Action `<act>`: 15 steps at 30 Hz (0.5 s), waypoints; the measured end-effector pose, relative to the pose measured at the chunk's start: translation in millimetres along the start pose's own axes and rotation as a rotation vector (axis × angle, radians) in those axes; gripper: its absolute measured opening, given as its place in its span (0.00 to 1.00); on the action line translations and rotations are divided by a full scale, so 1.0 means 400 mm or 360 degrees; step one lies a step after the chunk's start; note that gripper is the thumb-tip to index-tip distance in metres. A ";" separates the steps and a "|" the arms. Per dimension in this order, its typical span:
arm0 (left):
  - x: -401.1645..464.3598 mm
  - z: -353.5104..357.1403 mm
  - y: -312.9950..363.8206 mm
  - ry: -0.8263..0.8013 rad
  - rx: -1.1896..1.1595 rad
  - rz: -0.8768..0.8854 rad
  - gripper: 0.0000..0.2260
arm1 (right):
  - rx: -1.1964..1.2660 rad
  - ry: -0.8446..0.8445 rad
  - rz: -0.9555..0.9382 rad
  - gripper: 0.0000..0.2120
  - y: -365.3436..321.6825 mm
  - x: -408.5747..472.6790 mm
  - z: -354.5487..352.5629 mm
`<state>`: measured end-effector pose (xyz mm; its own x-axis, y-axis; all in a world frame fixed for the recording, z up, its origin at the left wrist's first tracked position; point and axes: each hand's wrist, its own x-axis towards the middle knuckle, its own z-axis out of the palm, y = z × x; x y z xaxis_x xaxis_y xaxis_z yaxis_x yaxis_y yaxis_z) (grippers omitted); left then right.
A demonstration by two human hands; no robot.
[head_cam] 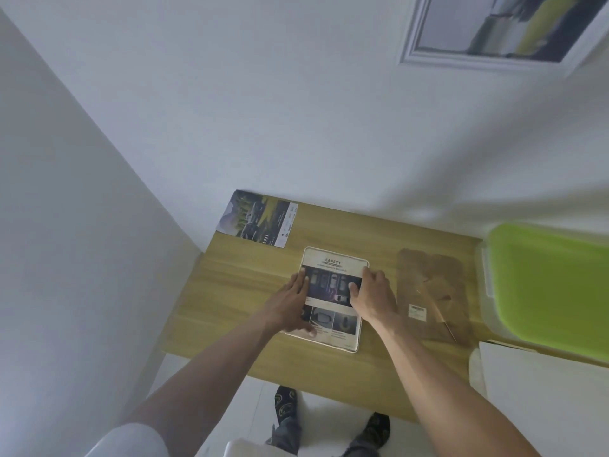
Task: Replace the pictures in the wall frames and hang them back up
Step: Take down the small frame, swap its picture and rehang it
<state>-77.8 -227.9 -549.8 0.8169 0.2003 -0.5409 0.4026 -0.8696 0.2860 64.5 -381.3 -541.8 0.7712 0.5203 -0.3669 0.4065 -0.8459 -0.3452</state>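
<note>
At centre frame on the wooden surface, a white-framed picture headed "SAFETY" lies flat; the left hand and right hand press on it, fingers spread flat.

I see the frame flat mid-surface, safety sheet lying in it. Left hand on the frame's left edge, right hand on its right edge, both pressing the sheet. Landscape print at the surface's far-left corner, against the wall. Backing board just right of the frame, thin stick lying on it. Lidded bin at far right. Second frame hangs on the wall above.
</note>
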 end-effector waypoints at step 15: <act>-0.002 0.023 -0.033 0.0131 -0.0245 0.0116 0.58 | 0.0122 -0.0014 0.0372 0.23 -0.083 0.031 0.033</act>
<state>-87.6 -220.6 -560.3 0.8748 0.1810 -0.4495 0.3943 -0.8050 0.4433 54.1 -345.3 -546.5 0.8354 0.3126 -0.4520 0.1787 -0.9323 -0.3145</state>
